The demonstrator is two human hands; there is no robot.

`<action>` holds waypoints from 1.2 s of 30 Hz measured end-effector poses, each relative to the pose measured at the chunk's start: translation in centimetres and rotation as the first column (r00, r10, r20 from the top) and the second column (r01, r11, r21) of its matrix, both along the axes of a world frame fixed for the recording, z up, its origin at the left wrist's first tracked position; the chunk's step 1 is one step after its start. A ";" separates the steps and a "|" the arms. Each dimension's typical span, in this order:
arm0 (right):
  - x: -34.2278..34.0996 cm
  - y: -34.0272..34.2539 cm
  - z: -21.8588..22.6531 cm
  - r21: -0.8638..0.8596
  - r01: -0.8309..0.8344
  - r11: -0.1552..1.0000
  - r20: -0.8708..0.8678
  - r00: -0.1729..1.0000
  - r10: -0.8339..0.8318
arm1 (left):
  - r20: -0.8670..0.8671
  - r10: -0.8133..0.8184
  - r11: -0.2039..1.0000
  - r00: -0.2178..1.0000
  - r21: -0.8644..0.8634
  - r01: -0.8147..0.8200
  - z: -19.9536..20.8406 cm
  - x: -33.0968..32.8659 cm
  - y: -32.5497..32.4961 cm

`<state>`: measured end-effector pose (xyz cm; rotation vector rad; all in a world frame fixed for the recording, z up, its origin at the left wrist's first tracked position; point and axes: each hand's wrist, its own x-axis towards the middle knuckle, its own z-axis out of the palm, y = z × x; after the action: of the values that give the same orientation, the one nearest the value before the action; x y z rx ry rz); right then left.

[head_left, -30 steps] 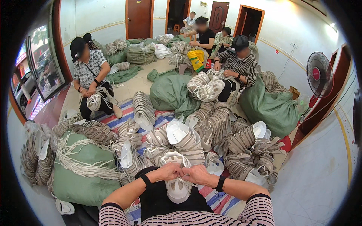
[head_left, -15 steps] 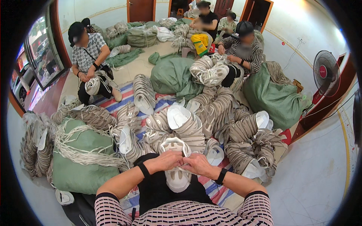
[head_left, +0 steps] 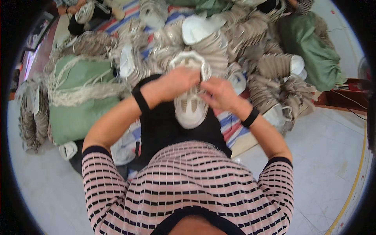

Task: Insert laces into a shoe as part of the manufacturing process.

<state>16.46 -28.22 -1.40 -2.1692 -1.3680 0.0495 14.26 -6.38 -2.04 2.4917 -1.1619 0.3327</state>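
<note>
A pale beige and white shoe upper (head_left: 191, 113) rests on my dark-clothed lap, toe toward me and padded collar away from me. My left hand (head_left: 180, 81) lies across its throat from the left, fingers bent and closed on the upper. From the right, my right hand (head_left: 220, 93) meets it there, thumb and fingers drawn together in a pinch. Motion blur hides what is between those fingertips. Both wrists wear black bands.
Stacks of nested shoe uppers (head_left: 211, 49) crowd the striped sheet (head_left: 229, 127) before me. A green sack (head_left: 78, 117) draped with pale laces (head_left: 84, 96) stands left. Another green sack (head_left: 309, 51) is at far right. A co-worker's hands (head_left: 74, 8) show at the upper left.
The view has tipped down, so the scene sits higher in the picture and more of my shirt shows. My hands remain at the shoe's throat, with the right hand slightly farther from the left.
</note>
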 end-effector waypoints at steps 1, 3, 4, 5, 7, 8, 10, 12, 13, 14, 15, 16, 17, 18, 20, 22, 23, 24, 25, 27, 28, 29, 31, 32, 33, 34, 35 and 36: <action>0.3 0.2 0.7 -0.060 -0.021 0.998 -0.007 1.000 0.021 | 0.097 0.061 0.997 0.993 0.047 -0.066 0.8 0.7 1.1; 0.9 -0.1 0.4 -0.045 -0.044 0.998 -0.089 0.995 0.040 | 0.153 0.252 0.966 0.955 0.015 -0.258 2.2 2.4 4.6; 0.8 0.1 0.3 -0.031 -0.073 0.997 -0.135 0.988 0.068 | 0.189 0.342 0.939 0.921 -0.030 -0.342 2.1 3.3 8.7; 1.0 -0.7 -0.2 -0.033 -0.043 0.999 -0.154 0.987 0.037 | 0.079 0.456 0.888 0.887 -0.104 -0.447 3.9 3.8 10.7; 0.9 -1.3 -0.7 -0.059 -0.038 0.998 -0.249 0.968 0.022 | 0.311 0.578 0.816 0.755 -0.222 -0.533 5.4 4.4 19.2; 0.7 -0.7 -0.5 -0.008 -0.047 0.999 -0.236 0.971 0.043 | 0.339 0.641 0.759 0.689 -0.142 -0.636 6.7 2.6 27.4; 0.9 -0.5 -0.6 -0.011 -0.042 0.999 -0.233 0.972 0.038 | 0.457 0.753 0.559 0.474 -0.065 -0.827 9.2 -1.6 40.4; 0.5 -0.6 -0.7 0.137 -0.119 0.983 -0.222 0.964 0.148 | 0.255 0.958 0.210 0.133 -0.306 -0.928 23.1 -12.3 55.3; 0.8 -0.9 -0.9 0.037 -0.059 0.998 -0.242 0.968 0.066 | 0.146 0.985 0.137 0.094 -0.323 -0.936 17.8 -9.6 54.3; 0.8 -1.3 -0.8 0.020 -0.047 0.999 -0.247 0.968 0.051 | 0.232 0.971 0.038 -0.049 -0.357 -0.933 17.2 -11.0 54.7; 0.7 -1.4 -0.8 0.021 -0.041 0.999 -0.244 0.969 0.045 | 0.325 0.923 -0.064 -0.207 -0.401 -0.914 17.3 -12.3 55.2; 0.7 -1.4 -0.8 0.037 -0.036 0.999 -0.254 0.966 0.044 | 0.331 0.920 -0.060 -0.208 -0.405 -0.912 17.1 -12.8 55.2; 0.6 -1.3 -0.9 0.055 -0.033 0.998 -0.264 0.963 0.047 | 0.299 0.928 -0.109 -0.222 -0.351 -0.930 16.7 -13.5 55.1; 0.6 -1.3 -1.0 0.069 -0.040 0.997 -0.261 0.964 0.057 | 0.271 0.931 -0.160 -0.242 -0.293 -0.943 16.3 -14.6 54.9; 0.7 -0.9 -1.0 0.064 -0.046 0.997 -0.279 0.958 0.062 | 0.260 0.965 0.008 0.009 0.005 -1.000 13.7 -14.8 53.0; 0.8 -1.2 -0.5 0.015 -0.052 0.999 -0.295 0.954 0.054 | -0.092 0.978 0.180 0.188 -0.083 -0.980 7.3 -10.3 44.6; 0.8 -1.0 0.0 0.027 -0.087 0.996 -0.308 0.947 0.091 | -0.196 0.915 0.329 0.354 -0.149 -0.933 6.8 -9.8 42.1; 1.1 -2.0 0.0 -0.011 -0.060 0.998 -0.314 0.948 0.053 | -0.193 0.868 0.432 0.457 -0.158 -0.888 5.0 -6.0 33.3; 1.2 -2.2 0.5 -0.025 -0.106 0.994 -0.332 0.939 0.092 | -0.218 0.768 0.563 0.603 -0.219 -0.797 4.7 -4.7 27.1; 1.4 -2.3 1.1 -0.036 -0.165 0.986 -0.345 0.928 0.143 | -0.117 0.568 0.798 0.815 -0.163 -0.580 5.0 -3.7 16.4; 1.4 -2.2 1.5 -0.011 -0.202 0.979 -0.343 0.921 0.186 | -0.083 0.425 0.878 0.901 -0.204 -0.433 5.1 -3.6 11.8; 1.5 -2.4 1.7 0.004 -0.229 0.973 -0.340 0.915 0.217 | -0.111 0.353 0.907 0.929 -0.202 -0.369 4.5 -3.6 7.8; 1.4 -2.3 1.8 -0.014 -0.243 0.970 -0.310 0.923 0.227 | -0.183 0.175 0.975 0.967 -0.104 -0.196 3.6 -3.8 3.4; 1.4 -2.3 1.7 -0.030 -0.251 0.967 -0.291 0.928 0.232 | -0.177 0.173 0.974 0.969 -0.114 -0.195 3.2 -3.5 2.1; 1.4 -2.2 2.1 -0.038 -0.255 0.966 -0.286 0.929 0.234 | -0.171 0.141 0.989 0.975 -0.024 -0.147 3.1 -3.5 1.0; 1.3 -2.0 2.4 -0.074 -0.259 0.963 -0.379 0.901 0.213 | -0.168 0.110 0.993 0.980 0.068 -0.100 3.0 -3.5 0.5; 1.2 -1.8 2.8 -0.109 -0.267 0.957 -0.468 0.863 0.188 | -0.163 0.115 0.992 0.980 0.062 -0.107 2.8 -3.3 0.5; 1.0 -1.7 3.2 -0.081 -0.253 0.964 -0.508 0.843 0.179 | -0.128 0.076 0.994 0.989 0.085 -0.066 2.5 -2.7 0.5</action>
<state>17.50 -29.93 1.83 -1.9093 -1.3170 0.7669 11.53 -5.89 0.46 2.5855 -1.0560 0.1410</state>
